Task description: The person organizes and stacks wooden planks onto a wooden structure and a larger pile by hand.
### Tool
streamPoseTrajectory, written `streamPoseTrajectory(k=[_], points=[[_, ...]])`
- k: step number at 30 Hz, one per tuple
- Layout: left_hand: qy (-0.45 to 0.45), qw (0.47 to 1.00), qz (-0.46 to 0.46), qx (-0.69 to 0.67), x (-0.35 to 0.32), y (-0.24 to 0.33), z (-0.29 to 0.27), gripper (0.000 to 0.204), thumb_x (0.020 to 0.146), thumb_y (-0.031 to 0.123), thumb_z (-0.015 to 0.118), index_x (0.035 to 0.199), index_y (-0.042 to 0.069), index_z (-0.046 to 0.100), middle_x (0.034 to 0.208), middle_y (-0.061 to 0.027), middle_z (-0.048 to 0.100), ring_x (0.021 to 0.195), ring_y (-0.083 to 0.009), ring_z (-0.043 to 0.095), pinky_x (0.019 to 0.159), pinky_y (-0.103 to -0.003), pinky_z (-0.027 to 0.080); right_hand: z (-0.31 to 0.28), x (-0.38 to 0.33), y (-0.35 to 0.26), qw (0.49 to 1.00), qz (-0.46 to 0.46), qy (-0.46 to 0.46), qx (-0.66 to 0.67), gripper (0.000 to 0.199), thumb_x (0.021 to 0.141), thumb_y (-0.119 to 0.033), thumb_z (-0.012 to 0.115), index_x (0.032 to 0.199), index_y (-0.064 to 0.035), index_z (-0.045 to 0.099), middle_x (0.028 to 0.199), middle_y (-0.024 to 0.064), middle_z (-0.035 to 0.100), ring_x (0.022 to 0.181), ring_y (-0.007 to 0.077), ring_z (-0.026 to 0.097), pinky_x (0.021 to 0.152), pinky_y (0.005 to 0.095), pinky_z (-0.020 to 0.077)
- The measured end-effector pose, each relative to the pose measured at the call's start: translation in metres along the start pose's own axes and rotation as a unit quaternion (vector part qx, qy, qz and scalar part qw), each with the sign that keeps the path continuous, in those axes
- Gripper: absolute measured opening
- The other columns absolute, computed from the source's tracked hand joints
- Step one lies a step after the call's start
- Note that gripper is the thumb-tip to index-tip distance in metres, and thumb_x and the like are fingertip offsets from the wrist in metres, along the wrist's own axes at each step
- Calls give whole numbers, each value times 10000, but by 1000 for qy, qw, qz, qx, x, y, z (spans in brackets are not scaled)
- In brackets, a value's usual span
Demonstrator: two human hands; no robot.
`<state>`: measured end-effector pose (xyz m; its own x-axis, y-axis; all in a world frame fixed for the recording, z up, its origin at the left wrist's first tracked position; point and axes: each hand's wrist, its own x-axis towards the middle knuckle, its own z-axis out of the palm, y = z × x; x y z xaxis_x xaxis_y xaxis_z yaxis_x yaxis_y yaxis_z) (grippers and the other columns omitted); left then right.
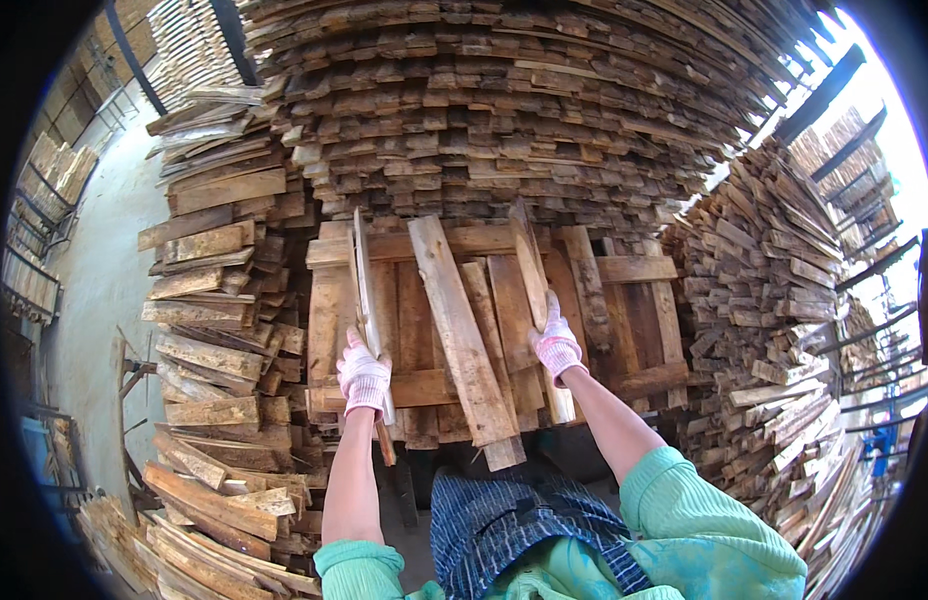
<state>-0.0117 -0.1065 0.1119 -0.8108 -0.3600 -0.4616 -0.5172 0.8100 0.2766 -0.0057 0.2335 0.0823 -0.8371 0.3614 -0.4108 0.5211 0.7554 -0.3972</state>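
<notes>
My left hand (365, 376), in a pinkish-white work glove, is closed around a thin wooden board (362, 270) held upright on its edge. To the right, my right hand (557, 344), gloved alike, grips another wooden board (527, 262), also turned on edge. Both boards point away from me over a slatted wooden platform (639, 270). Between my hands a loose pale plank (456, 325) lies slanted across the platform, its near end overhanging the front edge. Under it, narrower boards (506, 310) run the same way. My palms hide parts of the gripped boards.
A tall wall of stacked boards (464, 130) rises just behind the platform. Rough piles of wood flank it on the left (209, 330) and right (764, 290). At far left is a grey concrete floor (99, 290); dark metal posts (854, 155) stand at far right.
</notes>
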Motion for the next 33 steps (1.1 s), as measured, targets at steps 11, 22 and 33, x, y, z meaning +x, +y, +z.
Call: streamPoseTrajectory(k=[11,22,33], points=[[5,987,152,45,-84,133,96,1016,824,597,731,1598,119,277,1578,-368,241,1381,-499,392,1126,-532,389,-42,-49,173,967,-87,74,226,829,917,-154,693,1619,-174,253,1535,166,494,1356,325,533,1095,368,415],[47,979,111,-162,-71,101,91,1035,752,242,822,1608,143,249,1305,-306,488,1128,-408,597,986,-448,498,-101,67,298,996,40,-41,-70,769,904,-358,689,1566,-182,340,1419,282,472,1261,467,537,1063,512,448],[41,988,103,107,-171,112,125,1156,777,409,840,1637,343,71,1466,-299,318,1207,-407,518,833,-478,577,-75,36,234,969,-29,19,-245,379,912,-335,641,1249,-164,610,1208,189,552,1094,422,584,908,567,488]])
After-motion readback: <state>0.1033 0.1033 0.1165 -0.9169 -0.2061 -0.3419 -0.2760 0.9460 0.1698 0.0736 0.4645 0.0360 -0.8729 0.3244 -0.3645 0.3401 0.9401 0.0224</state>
